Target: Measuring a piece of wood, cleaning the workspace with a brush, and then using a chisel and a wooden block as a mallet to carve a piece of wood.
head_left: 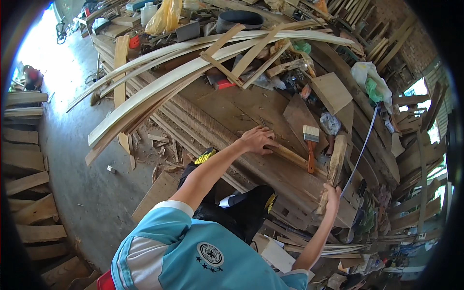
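My left hand [259, 140] is curled over the near-left end of a narrow wooden strip [290, 155], which lies on the wooden work surface [227, 107]. At the right, my right hand [330, 197] is closed around the lower part of a rough wooden stick [336, 159] that points away from me. A paintbrush [311, 147] with pale bristles and an orange-brown handle lies between the two hands, its handle end close to the strip. From beside my right hand a thin pale strap [360, 151] runs up to a white plastic bag [369, 79].
Long curved pale boards [159, 87] cross the far left of the surface. Beyond them stand a dark oval tub [239, 20] and a yellow plastic bag [164, 18]. A flat wood panel [332, 93] lies at the right. Stacked planks [29, 186] line the left edge.
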### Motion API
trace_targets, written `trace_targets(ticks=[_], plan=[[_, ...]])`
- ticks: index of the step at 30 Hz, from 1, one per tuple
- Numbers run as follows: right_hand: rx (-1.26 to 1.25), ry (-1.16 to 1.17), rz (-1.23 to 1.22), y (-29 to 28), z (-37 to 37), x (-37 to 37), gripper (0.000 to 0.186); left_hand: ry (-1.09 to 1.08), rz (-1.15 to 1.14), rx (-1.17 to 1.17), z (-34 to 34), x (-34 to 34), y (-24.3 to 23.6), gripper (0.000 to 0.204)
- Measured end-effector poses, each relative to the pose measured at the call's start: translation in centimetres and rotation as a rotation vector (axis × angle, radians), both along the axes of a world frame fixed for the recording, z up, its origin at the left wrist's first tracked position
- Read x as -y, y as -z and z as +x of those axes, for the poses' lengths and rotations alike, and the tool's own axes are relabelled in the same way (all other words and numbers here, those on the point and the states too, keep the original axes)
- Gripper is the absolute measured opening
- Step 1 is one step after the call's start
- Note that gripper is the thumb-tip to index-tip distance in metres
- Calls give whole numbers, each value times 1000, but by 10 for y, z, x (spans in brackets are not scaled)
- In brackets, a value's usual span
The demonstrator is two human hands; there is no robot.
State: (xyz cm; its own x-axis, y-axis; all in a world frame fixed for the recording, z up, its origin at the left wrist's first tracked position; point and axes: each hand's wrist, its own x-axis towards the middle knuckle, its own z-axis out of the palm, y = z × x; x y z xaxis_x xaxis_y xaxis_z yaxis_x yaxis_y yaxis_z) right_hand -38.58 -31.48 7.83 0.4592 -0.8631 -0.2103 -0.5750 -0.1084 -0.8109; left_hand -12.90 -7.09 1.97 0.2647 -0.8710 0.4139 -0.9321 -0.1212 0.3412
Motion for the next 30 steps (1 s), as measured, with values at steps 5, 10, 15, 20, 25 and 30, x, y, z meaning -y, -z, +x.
trace_targets(ticks=[5, 10, 15, 20, 25, 30], plan=[[484, 132, 262, 14, -31, -100, 30, 28, 8, 92, 5, -1, -1, 32], [629, -20, 271, 34, -53, -178, 25, -11, -20, 58, 7, 2, -3, 31], [400, -118, 274, 61, -43, -203, 31, 3, -33, 16, 11, 0, -7, 28], [359, -125, 281, 78, -21, -210, 39, -582, -405, -43, 53, -42, -48, 12], [358, -64, 270, 97, -4, -223, 46, -1117, -68, 304, 166, -99, -26, 21], [337, 0, 324, 94, 1, -227, 59, -988, 383, 239, 190, -98, -27, 27]])
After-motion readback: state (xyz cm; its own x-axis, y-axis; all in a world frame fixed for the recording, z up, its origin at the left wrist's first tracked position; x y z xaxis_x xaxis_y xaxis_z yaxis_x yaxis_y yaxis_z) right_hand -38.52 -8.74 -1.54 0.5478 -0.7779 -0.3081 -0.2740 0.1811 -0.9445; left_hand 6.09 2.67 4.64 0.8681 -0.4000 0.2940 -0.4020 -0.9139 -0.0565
